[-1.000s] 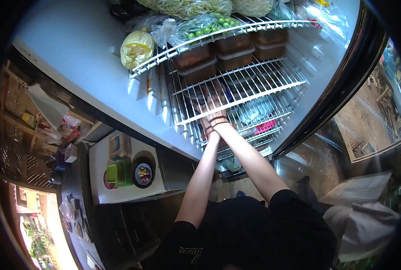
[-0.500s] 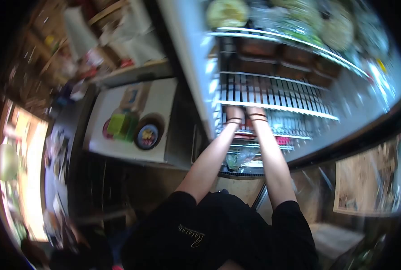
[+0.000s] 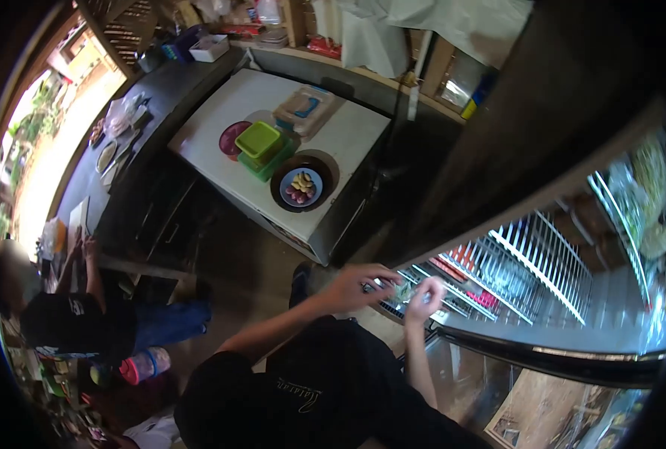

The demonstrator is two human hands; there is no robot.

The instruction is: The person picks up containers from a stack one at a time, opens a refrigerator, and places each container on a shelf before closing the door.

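In front of the open fridge, my left hand has its fingers curled round toward the thumb, with a small shiny patch showing among them that I cannot make out. Close by on the right, my right hand is closed, its fingertips pinched round a small pale spot too small to name. A narrow gap separates the two hands. Behind them are the wire shelves, with red and pink packs lower down and bagged greens on the upper shelf.
Left of the fridge stands a white-topped chest bearing a green tub, a lidded plastic box and a blue bowl of garlic and shallots. Another person works at the dark counter farther left. The fridge door stands open.
Both hands have come out of the fridge shelves and drawn together in front of it. The view has turned left, bringing the chest, counter and other person more into sight.
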